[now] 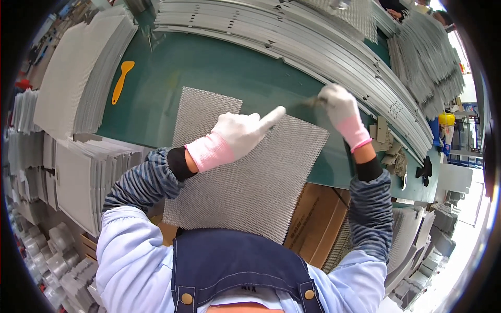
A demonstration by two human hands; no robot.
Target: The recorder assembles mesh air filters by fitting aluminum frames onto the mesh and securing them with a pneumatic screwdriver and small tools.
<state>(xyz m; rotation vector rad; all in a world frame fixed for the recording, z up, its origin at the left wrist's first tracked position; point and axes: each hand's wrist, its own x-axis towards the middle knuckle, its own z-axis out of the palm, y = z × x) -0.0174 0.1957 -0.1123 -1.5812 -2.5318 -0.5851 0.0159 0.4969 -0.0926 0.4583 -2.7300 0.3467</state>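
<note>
Two gloved hands work over a sheet of metal mesh that lies flat on the green bench, its near edge hanging over the bench's front toward the person. The left hand, in a white glove with a pink cuff, rests on the upper part of the mesh with the forefinger stretched out and pointing toward the mesh's far right corner; the other fingers are curled in, and it grips nothing. The right hand, gloved the same way, is closed around a small dark tool that shows blurred just left of the fist, above the bench surface just beyond the mesh's far corner. What kind of tool it is cannot be told.

A yellow plastic scraper lies on the bench well to the left of the mesh. Long grey metal strips are piled along the far side of the bench, curving past the right hand. Stacks of mesh sheets stand to the left of the bench, and a brown cardboard box sits below the bench's front edge, partly under the mesh.
</note>
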